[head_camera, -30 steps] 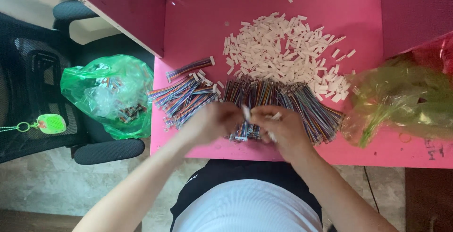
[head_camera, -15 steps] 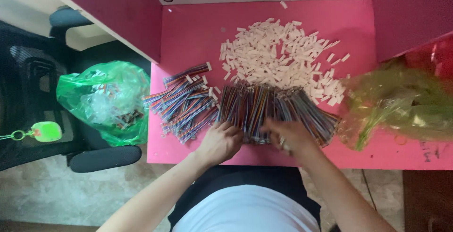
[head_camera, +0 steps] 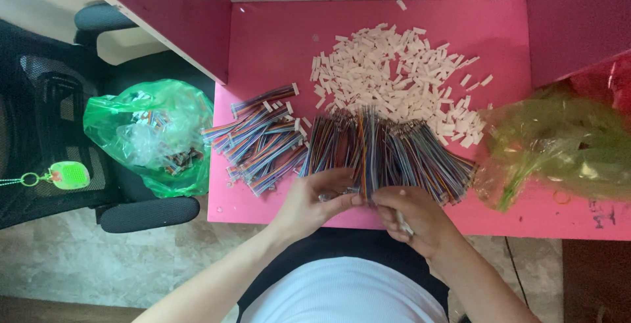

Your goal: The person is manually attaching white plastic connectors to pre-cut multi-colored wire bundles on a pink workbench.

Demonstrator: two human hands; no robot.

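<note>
Right at your fingertips: left hand [head_camera: 315, 201] pinches a wire end | right hand [head_camera: 411, 218] grips a white connector [head_camera: 404, 226], steadying it | loose wires [head_camera: 388, 149] just beyond

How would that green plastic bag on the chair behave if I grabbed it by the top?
The green bag looks thin and crinkled, so it would probably sag and fold rather than hold shape. It seems only partly filled with small cable pieces, so likely light. Its mouth looks open, so contents might spill if it tips off the chair.

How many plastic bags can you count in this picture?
2. A green bag sits on the black chair left of the pink table; a yellow-green bag lies on the table's right side.
</note>
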